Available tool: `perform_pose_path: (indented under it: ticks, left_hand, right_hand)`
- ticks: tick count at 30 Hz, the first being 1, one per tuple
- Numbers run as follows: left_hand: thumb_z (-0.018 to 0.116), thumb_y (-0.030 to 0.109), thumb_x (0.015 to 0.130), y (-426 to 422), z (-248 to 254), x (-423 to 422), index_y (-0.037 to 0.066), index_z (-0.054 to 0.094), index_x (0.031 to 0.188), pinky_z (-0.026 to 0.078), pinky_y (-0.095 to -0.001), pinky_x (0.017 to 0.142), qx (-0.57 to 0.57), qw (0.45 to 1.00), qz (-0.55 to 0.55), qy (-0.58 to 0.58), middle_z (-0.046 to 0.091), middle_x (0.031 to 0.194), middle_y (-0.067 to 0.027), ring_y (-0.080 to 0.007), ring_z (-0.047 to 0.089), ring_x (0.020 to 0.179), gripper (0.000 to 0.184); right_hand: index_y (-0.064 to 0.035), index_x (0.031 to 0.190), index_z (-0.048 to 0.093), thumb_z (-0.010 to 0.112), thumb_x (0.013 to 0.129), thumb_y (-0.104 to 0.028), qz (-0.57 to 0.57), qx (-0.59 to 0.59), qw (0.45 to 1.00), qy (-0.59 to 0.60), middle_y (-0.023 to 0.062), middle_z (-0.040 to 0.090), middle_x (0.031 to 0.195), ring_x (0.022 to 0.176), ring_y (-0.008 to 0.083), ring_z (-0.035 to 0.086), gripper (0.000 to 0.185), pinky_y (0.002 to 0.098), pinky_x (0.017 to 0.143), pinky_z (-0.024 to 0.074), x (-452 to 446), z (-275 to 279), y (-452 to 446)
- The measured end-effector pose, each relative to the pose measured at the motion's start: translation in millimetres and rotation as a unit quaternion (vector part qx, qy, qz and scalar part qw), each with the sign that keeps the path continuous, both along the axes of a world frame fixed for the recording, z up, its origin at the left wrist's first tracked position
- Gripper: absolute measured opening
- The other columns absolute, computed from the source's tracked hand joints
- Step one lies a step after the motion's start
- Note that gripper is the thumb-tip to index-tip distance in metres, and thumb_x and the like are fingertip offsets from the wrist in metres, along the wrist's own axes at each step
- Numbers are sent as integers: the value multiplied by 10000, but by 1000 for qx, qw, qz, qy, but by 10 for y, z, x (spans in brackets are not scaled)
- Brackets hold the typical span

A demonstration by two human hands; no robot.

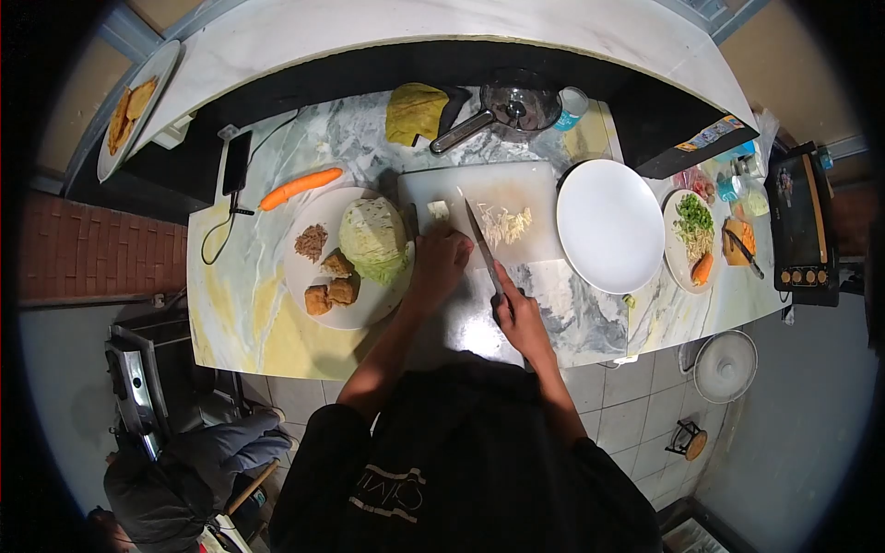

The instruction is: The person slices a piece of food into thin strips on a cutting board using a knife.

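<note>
My right hand point(521, 321) is wrapped round the black handle of a knife point(479, 232), whose blade points up and left over the white cutting board point(533, 184). Pale thin shreds point(505, 226) lie on the board, right of the blade. My left hand point(442, 256) rests at the board's lower left, its fingers bent together; what they hold, if anything, is hidden. Just above those fingers is a small white piece point(438, 210). Left of the board, a plate point(309, 267) bears a cabbage point(373, 235), brown fried pieces point(334, 286) and a brown minced heap point(312, 241).
A carrot point(300, 188) and a phone point(237, 163) lie at the left. Behind the board are a yellow cloth point(415, 112) and a pan point(521, 106). An oval white plate point(610, 226) stands right, before a plate of chopped greens point(691, 217). A person point(175, 488) sits lower left.
</note>
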State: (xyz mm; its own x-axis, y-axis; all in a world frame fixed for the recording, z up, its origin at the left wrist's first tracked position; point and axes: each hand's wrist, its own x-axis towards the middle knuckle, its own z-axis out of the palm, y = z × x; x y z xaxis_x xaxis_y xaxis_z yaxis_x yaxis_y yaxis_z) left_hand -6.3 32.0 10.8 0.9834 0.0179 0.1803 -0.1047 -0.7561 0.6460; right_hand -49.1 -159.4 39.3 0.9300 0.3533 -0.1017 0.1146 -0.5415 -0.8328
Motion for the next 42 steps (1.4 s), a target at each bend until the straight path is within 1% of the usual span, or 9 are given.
perform_pose_path:
  ticks: [13, 20, 22, 29, 32, 34, 38, 40, 42]
  left_hand:
    - [647, 137, 818, 27, -7, -29, 104, 673, 848, 386, -450, 812, -16, 1000, -4, 14, 632, 854, -51, -260, 579, 928, 50]
    - [639, 156, 832, 19, 56, -65, 98, 674, 855, 394, -471, 825, -4, 1000, 14, 5, 632, 873, -61, -275, 580, 929, 71]
    - [625, 180, 851, 30, 81, -73, 92, 674, 862, 398, -483, 832, 4, 999, 18, 34, 631, 898, -76, -288, 582, 924, 101]
    - [615, 183, 863, 66, -17, -63, 91, 675, 864, 393, -499, 840, -7, 999, 18, 46, 630, 913, -86, -302, 592, 923, 110]
    - [625, 173, 856, 80, 12, -36, 95, 673, 854, 389, -494, 841, -20, 999, -25, 36, 627, 915, -81, -293, 598, 922, 92]
    - [637, 165, 844, 67, 77, 0, 104, 671, 846, 386, -485, 837, 20, 999, -18, 34, 623, 915, -73, -281, 598, 924, 70]
    - [646, 165, 835, 88, 15, 90, 111, 668, 838, 390, -472, 819, 30, 999, -14, 2, 617, 911, -69, -273, 594, 924, 58]
    - [655, 157, 823, 98, 0, 125, 111, 663, 830, 399, -467, 804, 45, 997, -10, -61, 613, 904, -62, -270, 592, 926, 47]
    - [661, 156, 817, 94, 2, 163, 112, 661, 826, 402, -465, 797, 47, 998, -6, -49, 612, 905, -59, -268, 592, 925, 45]
  right_hand:
    - [-197, 1470, 368, 451, 877, 16, -1, 4, 1000, 16, 204, 495, 652, 556, 330, 496, 635, 342, 642, 466, -8, 42, 26]
    - [-206, 1472, 366, 453, 871, 30, -20, 22, 999, 15, 196, 488, 635, 544, 305, 497, 651, 338, 624, 464, -18, 31, 28]
    - [-191, 1494, 324, 481, 823, 53, 5, -5, 1000, 29, 197, 569, 688, 633, 366, 582, 731, 444, 683, 482, -8, 47, 14]
    - [-167, 1487, 339, 491, 827, 49, -4, -6, 1000, 17, 203, 580, 706, 663, 377, 584, 711, 448, 693, 478, -9, 32, 20]
    - [-156, 1480, 351, 491, 833, 44, -4, -1, 1000, 31, 210, 580, 709, 674, 381, 584, 692, 450, 702, 477, -21, 30, 13]
    - [-218, 1474, 362, 455, 857, 35, -4, 16, 1000, -4, 188, 480, 634, 543, 282, 487, 673, 324, 620, 457, -27, -30, 3]
    - [-213, 1473, 363, 457, 851, 36, -9, 14, 1000, -6, 201, 490, 636, 544, 297, 493, 677, 322, 622, 459, -31, -22, -16]
    - [-203, 1471, 365, 458, 848, 37, -9, 11, 1000, 0, 207, 491, 630, 542, 309, 501, 675, 323, 623, 462, -39, -5, -26]
    - [-203, 1472, 365, 458, 845, 38, -8, 11, 1000, 4, 207, 488, 625, 539, 310, 502, 678, 324, 620, 462, -51, 23, -31]
